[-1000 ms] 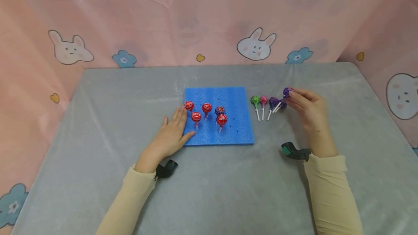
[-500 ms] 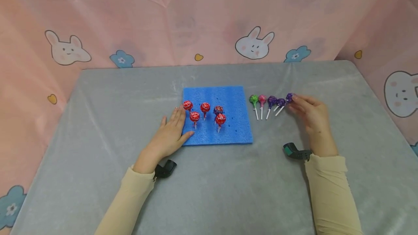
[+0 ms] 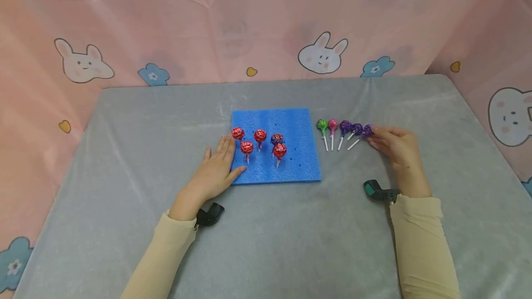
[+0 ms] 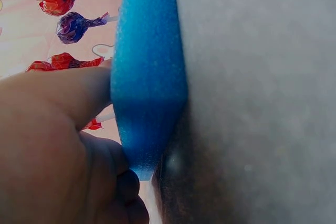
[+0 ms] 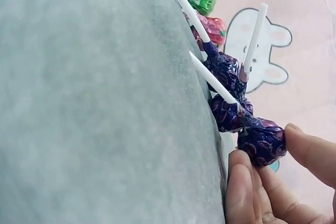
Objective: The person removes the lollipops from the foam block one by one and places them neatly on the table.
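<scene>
Fingers and thumb of the right hand point(image 3: 399, 149) pinch a purple-wrapped lollipop point(image 5: 261, 142) at 3 o'clock from the blue foam board point(image 3: 291, 121); straight fingers of the left hand point(image 3: 214, 170) touch its 9 o'clock side. A sideways nudge could roll the neighbouring purple lollipop point(image 3: 356, 128) askew.

No legible text. Red lollipop wrappers point(image 3: 247, 147) to the right of the left hand point(image 3: 213, 173): white, letter-like marks, too small to read. Purple lollipop wrapper point(image 5: 261, 142) pinched in the right hand point(image 3: 396, 149): printed pattern, no word or number readable.
</scene>
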Available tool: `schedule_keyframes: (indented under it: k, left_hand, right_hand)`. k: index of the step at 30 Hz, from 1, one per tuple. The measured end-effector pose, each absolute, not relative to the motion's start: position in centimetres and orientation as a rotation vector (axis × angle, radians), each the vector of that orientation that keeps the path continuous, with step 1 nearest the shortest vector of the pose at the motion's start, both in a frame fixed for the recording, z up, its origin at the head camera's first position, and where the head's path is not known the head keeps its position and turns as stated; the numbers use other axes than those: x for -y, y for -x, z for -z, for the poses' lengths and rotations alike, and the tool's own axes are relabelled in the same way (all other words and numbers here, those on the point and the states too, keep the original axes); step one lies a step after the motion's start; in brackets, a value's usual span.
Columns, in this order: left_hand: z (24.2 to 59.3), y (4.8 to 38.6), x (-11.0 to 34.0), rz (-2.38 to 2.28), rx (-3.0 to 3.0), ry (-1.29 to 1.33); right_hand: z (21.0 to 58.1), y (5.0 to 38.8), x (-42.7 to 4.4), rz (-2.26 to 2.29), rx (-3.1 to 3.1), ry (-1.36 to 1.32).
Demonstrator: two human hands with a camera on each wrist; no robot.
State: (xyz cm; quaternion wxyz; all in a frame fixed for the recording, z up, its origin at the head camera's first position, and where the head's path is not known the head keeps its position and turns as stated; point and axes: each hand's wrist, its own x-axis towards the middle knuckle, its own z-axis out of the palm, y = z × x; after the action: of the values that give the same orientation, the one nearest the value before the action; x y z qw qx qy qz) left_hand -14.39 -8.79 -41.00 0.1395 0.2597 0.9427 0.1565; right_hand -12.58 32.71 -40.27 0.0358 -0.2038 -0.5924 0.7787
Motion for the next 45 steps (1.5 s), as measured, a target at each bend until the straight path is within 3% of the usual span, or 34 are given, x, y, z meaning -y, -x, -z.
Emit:
schedule_keyframes:
  k: [45]
  left_hand:
    - [40.99,14.32,8.8,-0.484,-2.716,-0.754]
  right_hand:
    - [40.59,12.54,-32.93,-1.969,2.164,0.669]
